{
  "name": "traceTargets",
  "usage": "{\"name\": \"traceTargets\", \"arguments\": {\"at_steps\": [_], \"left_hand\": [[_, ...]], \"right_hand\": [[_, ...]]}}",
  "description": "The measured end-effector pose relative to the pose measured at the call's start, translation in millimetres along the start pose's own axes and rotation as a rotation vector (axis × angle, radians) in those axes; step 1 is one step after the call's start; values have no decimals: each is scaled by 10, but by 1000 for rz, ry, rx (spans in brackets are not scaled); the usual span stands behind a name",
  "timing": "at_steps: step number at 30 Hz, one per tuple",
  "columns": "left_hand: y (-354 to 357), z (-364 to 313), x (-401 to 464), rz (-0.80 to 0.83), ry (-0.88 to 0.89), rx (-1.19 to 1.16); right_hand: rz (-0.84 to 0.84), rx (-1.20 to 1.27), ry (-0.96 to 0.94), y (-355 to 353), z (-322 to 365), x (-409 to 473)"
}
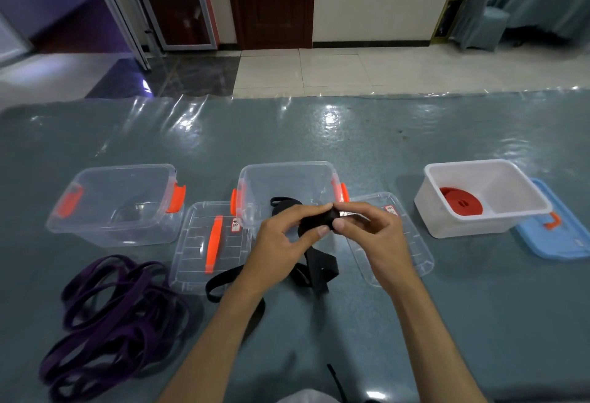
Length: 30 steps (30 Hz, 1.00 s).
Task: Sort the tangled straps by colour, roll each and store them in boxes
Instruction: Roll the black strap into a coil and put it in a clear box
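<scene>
Grey-blue plastic sheeting covers the table (447, 307) where a person works, seen from a head camera looking down. Nearest, on the left, a purple strap (118, 316) lies in a loose tangled heap. At centre, the left hand (284, 243) and right hand (370, 233) meet just above the table, fingers and thumbs of both pinching the start of a small roll in a black strap (319, 262); its loose length trails down across the table toward the viewer. Rolling the black strap appears to be the step in hand. Next, the hands will likely need to wind in the slack evenly, keeping the coil tight.

Behind the hands stand three boxes in a row: a left clear box (118, 201), a middle clear box (287, 185) and a white box (482, 198) on the right. One rolled red strap (459, 201) sits inside the white box. Three lids lie nearby: two clear lids (207, 243), one blue lid (555, 236). Beyond the table are pale floor tiles and a dark door.
</scene>
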<state>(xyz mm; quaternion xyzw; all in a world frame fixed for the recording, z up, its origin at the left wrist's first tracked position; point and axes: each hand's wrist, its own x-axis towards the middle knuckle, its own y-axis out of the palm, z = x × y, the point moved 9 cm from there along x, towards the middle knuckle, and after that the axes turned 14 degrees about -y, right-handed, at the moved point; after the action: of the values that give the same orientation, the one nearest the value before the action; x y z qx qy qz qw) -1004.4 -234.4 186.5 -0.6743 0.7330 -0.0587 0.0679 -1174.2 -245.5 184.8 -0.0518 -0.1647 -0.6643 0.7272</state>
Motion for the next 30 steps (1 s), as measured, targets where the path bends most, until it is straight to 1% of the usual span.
{"name": "traceTargets", "arguments": {"at_steps": [2,4,6,9,12,15,18,20,23,24,25,28,30], "left_hand": [[-14,-33,21,24,-40,-98],[-76,-81,44,-27,-59,-244],[-145,-144,63,-102,-49,-330],[-229,-193,83,-186,-15,-392],[-304,-211,92,-268,29,-426],[-297,-233,114,-289,38,-375],[-223,-234,168,-239,54,-167],[-192,-213,198,-207,57,-73],[-148,-239,213,-190,101,44],[-137,-232,218,-190,100,40],[-139,-208,222,-196,77,-6],[-175,-114,223,-241,-33,-283],[-162,-127,241,-244,-39,-357]], "right_hand": [[-28,-7,-49,-14,41,35],[-86,89,-57,-7,28,50],[-101,138,-47,44,-18,90],[-35,35,-82,157,7,178],[-26,6,-97,218,79,237],[-47,67,-93,274,73,265],[-127,146,-53,225,-11,281],[-119,168,-14,208,-60,283],[-120,152,31,154,-88,306],[-130,117,21,119,-76,327],[-138,84,2,89,-52,354],[-141,31,-64,95,36,417],[-157,45,-75,128,45,423]]}}
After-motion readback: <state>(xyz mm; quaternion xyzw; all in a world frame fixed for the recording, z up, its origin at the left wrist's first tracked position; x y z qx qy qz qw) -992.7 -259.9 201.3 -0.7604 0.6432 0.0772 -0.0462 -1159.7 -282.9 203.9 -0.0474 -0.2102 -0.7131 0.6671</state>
